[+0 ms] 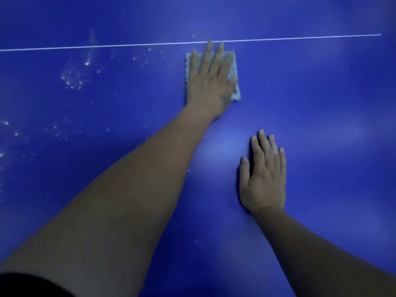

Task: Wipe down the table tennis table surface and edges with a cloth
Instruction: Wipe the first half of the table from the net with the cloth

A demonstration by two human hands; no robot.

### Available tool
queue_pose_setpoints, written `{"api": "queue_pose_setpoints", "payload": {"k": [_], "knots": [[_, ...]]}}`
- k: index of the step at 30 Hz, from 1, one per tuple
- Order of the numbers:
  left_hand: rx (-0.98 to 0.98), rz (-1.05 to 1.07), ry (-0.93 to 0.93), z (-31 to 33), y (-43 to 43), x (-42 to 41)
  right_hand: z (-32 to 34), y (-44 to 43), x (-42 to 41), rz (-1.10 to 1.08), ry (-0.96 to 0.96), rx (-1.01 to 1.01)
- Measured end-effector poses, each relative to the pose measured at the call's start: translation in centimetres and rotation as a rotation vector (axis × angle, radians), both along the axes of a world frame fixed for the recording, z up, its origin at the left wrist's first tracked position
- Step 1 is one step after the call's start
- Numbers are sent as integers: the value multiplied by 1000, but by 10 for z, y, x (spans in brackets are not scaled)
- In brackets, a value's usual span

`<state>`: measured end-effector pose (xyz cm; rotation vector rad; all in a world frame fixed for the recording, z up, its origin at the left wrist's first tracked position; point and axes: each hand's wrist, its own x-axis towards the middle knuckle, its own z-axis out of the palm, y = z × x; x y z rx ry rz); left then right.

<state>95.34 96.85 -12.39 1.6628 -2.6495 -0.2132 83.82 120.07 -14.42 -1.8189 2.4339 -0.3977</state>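
The blue table tennis table (317, 108) fills the whole view. A small light grey cloth (234, 69) lies flat on it just below a thin white line (107, 47). My left hand (209, 82) presses palm-down on the cloth, arm stretched forward, fingertips reaching the line. Only the cloth's left and right edges show beside the hand. My right hand (264, 181) rests flat on the bare surface nearer to me, fingers apart, holding nothing.
White dust specks and smears (72, 80) are scattered over the surface to the left of the cloth, with more at the far left (8, 129). The surface right of the hands looks smooth, with soft light reflections. No table edge is in view.
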Motion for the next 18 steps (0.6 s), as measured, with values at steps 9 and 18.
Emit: {"api": "queue_pose_setpoints", "payload": {"k": [9,18], "knots": [[-11,298,59,-5,-11,88,1,1,0,3,-4,35],[18,197,125,-9,247,73,4,-1,0,53,45,133]]}}
